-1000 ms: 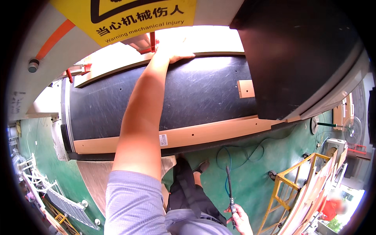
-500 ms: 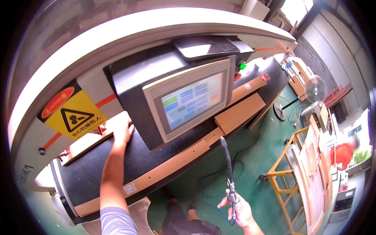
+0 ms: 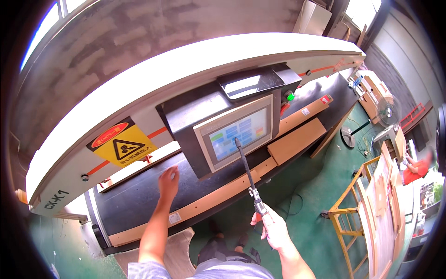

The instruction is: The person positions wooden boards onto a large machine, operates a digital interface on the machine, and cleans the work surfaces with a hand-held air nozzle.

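The table point(image 3: 132, 200) is long and black, with a pale strip point(image 3: 91, 209) at its left end. Along its near edge lies a long brown board point(image 3: 209, 200) with a white label point(image 3: 174, 217). Farther right lies a wider brown board point(image 3: 297, 141); behind it, a narrow board point(image 3: 292, 119) bears a red tag point(image 3: 326, 99). A pale board point(image 3: 162, 153) lies along the far side.

A slim, dark-nozzled tool point(image 3: 249, 176) slants upward in the right grip point(image 3: 275, 227).
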{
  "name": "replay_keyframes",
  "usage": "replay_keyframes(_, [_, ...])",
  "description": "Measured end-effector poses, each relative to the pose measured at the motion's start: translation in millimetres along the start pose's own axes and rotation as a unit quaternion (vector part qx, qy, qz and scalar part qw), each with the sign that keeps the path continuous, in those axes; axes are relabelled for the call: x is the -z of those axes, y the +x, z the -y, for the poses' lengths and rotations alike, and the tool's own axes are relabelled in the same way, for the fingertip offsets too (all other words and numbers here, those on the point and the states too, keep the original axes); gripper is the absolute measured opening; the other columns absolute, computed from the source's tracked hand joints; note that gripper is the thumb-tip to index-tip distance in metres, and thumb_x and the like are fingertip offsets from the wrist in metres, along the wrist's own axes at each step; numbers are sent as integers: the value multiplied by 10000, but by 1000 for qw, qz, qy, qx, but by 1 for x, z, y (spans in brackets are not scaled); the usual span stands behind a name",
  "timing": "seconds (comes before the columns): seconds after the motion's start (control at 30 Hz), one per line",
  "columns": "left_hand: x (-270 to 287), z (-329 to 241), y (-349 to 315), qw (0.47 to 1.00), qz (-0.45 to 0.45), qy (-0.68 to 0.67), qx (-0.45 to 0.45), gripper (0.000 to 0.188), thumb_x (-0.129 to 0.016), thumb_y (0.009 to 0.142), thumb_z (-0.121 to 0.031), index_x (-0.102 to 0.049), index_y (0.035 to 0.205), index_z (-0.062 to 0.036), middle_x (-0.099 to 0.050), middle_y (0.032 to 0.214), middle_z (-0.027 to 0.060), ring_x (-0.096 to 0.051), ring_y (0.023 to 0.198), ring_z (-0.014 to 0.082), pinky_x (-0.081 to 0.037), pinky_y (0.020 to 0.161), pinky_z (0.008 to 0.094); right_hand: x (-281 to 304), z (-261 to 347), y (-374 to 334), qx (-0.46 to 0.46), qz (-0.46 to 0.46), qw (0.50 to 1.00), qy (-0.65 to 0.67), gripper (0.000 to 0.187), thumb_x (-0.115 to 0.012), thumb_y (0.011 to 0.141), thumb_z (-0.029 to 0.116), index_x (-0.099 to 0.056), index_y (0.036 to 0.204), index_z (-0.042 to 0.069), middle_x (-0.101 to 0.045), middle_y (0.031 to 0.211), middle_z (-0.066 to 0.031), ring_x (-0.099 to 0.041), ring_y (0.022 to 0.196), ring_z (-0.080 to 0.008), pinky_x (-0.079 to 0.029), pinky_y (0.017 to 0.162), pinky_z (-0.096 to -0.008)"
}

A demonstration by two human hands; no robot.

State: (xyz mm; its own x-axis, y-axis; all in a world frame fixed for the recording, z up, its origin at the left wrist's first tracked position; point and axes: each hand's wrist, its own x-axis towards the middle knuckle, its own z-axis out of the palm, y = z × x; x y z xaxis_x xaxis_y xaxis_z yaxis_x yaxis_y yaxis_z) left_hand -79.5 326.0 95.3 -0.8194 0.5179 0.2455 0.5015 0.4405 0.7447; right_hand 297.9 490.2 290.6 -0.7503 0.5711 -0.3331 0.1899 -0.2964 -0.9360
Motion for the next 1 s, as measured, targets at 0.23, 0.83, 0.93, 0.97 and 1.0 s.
replay_keyframes(0.23, [186, 2, -52, 905, -394, -135, 81, 393, -558, 1087, -164, -457, 1440, -24, -650, 1150, 67, -614, 961, 143, -514, 842, 301, 9, -8, -24, -5, -1, 1000, -6, 541, -502, 1118, 344, -461, 1556, 30, -699, 1045, -68, -696, 907, -117, -507, 503, -187])
replay_keyframes(0.83, [236, -1, -38, 963, -269, -10, -7, 936, -714, 912, 2, -183, 1676, -96, -187, 1742, 159, -311, 1564, 339, -356, 1193, 462, -16, -13, -7, 47, -6, 999, -5, 479, -468, 1110, 475, -617, 1300, 62, -689, 950, -55, -706, 816, -141, -468, 426, -216])
replay_keyframes(0.93, [233, -5, -39, 965, -263, -21, -3, 960, -730, 898, -16, -185, 1681, -124, -166, 1748, 161, -303, 1566, 359, -379, 1178, 472, -12, -9, -5, 48, -2, 999, 4, 439, -466, 1114, 457, -639, 1183, 59, -694, 940, -54, -704, 801, -136, -466, 422, -219])
replay_keyframes(0.97, [231, -8, -37, 965, -262, -29, 1, 960, -730, 896, -14, -189, 1681, -129, -162, 1747, 165, -302, 1566, 361, -384, 1176, 471, -10, -7, -9, 57, -2, 998, 17, 438, -468, 1114, 455, -638, 1184, 58, -695, 942, -55, -704, 800, -137, -467, 422, -220])
replay_keyframes(1.0, [232, -9, -37, 963, -267, -15, 0, 955, -729, 897, -17, -195, 1680, -131, -162, 1744, 173, -297, 1568, 365, -386, 1176, 472, -8, -6, -11, 63, 0, 998, 31, 437, -470, 1114, 454, -637, 1186, 57, -696, 944, -56, -704, 799, -138, -468, 422, -221])
